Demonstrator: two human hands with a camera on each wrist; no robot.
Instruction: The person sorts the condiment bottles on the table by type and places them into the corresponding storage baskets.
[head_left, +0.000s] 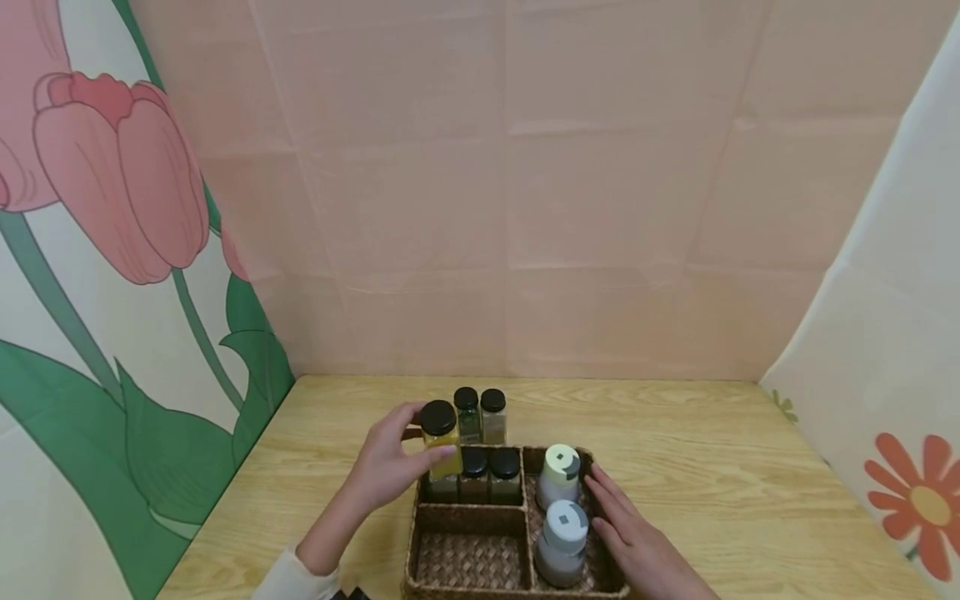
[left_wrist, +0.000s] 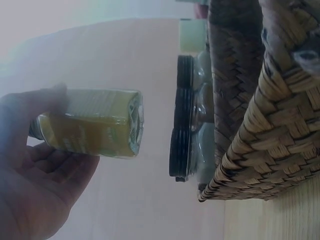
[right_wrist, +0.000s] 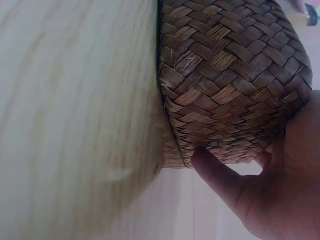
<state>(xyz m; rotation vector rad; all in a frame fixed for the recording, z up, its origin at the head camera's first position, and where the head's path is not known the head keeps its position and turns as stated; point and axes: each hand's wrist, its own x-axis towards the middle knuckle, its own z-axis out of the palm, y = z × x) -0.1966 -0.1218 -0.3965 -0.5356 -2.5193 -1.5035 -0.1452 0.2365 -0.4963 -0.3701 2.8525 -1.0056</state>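
Observation:
My left hand (head_left: 390, 458) grips a square glass spice jar (head_left: 441, 437) with yellow contents and a black lid, thumb on one side and fingers on the other. In the head view the jar overlaps the back left compartment of a brown woven basket (head_left: 471, 517); the left wrist view shows its base apart from the black-lidded jars (left_wrist: 183, 115) in there. My right hand (head_left: 633, 533) rests with extended fingers along the basket's right side. In the right wrist view one finger (right_wrist: 215, 172) touches the woven outer wall (right_wrist: 230, 75).
Two more black-lidded jars (head_left: 480, 414) stand on the wooden table (head_left: 697, 450) behind the basket. Two pale-capped bottles (head_left: 562, 542) stand in its right compartment. A pink cloth (head_left: 510, 192) hangs behind the table, with flower-printed cloths (head_left: 120, 183) at both sides.

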